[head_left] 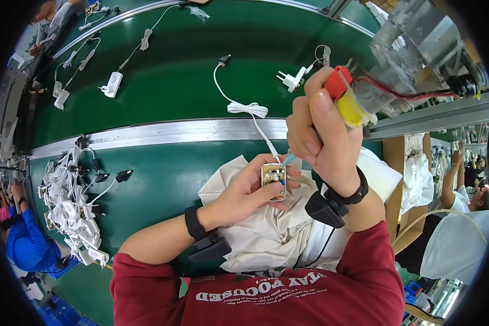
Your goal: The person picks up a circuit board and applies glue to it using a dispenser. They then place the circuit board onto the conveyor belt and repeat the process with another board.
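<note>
A small white power adapter with its casing off on one side (pixel 280 176) lies in my left hand (pixel 250 187), its circuit board facing up. My left fingers wrap around its edges and the thumb presses near the board's lower part. From its top a white cord (pixel 262 130) runs away over the metal rail. My right hand (pixel 326 127) is closed on a slim blue-tipped tool (pixel 289 159), mostly hidden in the fist; its tip points at the adapter's top end by the cord. A red and yellow part with wires (pixel 339 81) sits close behind my right fingers.
Left on the green bench lies a heap of white adapters and cords (pixel 73 204). Several adapters, one white (pixel 112 85), lie beyond the metal rail (pixel 163 132). A clear plastic-wrapped fixture (pixel 418 49) hangs at upper right. Cream cloth (pixel 239 239) lies under my hands; a cardboard box (pixel 399 179) stands right.
</note>
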`<state>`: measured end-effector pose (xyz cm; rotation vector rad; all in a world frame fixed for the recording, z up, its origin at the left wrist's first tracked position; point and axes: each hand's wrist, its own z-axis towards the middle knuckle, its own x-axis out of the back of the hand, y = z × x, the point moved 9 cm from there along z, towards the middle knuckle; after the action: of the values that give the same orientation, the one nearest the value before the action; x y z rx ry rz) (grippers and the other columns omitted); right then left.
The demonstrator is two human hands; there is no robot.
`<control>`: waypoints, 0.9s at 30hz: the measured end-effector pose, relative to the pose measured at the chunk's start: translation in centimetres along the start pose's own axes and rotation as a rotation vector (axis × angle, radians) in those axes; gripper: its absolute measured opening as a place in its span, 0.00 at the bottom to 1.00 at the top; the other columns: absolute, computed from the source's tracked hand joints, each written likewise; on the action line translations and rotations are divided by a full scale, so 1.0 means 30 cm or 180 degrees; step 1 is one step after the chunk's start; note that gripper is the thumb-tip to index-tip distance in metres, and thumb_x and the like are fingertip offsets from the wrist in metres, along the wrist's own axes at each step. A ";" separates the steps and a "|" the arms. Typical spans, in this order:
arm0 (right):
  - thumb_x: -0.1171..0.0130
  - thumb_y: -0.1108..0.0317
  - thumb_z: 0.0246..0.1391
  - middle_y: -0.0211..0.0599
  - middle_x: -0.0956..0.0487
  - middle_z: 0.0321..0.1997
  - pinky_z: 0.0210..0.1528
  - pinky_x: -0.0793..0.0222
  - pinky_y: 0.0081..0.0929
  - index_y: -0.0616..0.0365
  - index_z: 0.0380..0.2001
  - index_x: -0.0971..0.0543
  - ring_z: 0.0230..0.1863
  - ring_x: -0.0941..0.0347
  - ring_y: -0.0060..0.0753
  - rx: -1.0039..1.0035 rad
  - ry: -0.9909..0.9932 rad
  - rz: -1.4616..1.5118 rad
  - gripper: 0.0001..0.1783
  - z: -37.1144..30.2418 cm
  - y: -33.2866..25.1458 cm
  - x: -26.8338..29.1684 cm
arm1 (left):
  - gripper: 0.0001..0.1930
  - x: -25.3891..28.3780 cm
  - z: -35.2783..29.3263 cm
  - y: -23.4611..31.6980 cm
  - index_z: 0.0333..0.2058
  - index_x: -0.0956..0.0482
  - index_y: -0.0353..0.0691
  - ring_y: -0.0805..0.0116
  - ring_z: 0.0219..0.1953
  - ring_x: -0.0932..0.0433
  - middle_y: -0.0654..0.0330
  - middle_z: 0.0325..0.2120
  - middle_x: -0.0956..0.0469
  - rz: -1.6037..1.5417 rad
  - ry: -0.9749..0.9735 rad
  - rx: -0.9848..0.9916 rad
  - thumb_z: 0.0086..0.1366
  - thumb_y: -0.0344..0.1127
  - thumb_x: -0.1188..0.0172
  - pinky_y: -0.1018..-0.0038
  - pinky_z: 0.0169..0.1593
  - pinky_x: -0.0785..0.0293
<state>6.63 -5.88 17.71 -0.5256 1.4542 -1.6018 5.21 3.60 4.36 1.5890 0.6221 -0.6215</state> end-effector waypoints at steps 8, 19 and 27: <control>0.52 0.54 0.60 0.23 0.42 0.08 0.10 0.56 0.15 0.55 0.32 0.37 0.07 0.52 0.13 0.0056 -0.0006 -0.0052 0.16 -0.003 -0.003 0.000 | 0.18 -0.003 -0.002 0.003 0.55 0.44 0.42 0.61 0.55 0.32 0.56 0.51 0.35 -0.0051 -0.0024 0.0007 0.67 0.26 0.56 0.66 0.46 0.22; 0.47 0.65 0.58 0.22 0.35 0.15 0.14 0.53 0.14 0.60 0.35 0.34 0.12 0.46 0.09 -0.0267 -0.0051 0.0609 0.11 -0.046 -0.010 -0.010 | 0.18 0.061 0.004 -0.003 0.55 0.43 0.42 0.64 0.55 0.32 0.55 0.52 0.34 -0.0620 0.0488 0.0154 0.67 0.26 0.57 0.63 0.49 0.24; 0.52 0.51 0.60 0.24 0.42 0.09 0.10 0.58 0.16 0.53 0.30 0.41 0.07 0.51 0.14 -0.0110 -0.0269 -0.0114 0.18 -0.042 0.001 -0.037 | 0.16 0.065 -0.002 0.010 0.53 0.41 0.42 0.66 0.54 0.32 0.56 0.50 0.33 -0.0831 0.0481 0.0047 0.67 0.26 0.57 0.62 0.49 0.23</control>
<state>6.21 -4.26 17.68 -0.6352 1.4186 -1.5658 6.80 3.69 3.21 1.5911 0.9499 -0.7031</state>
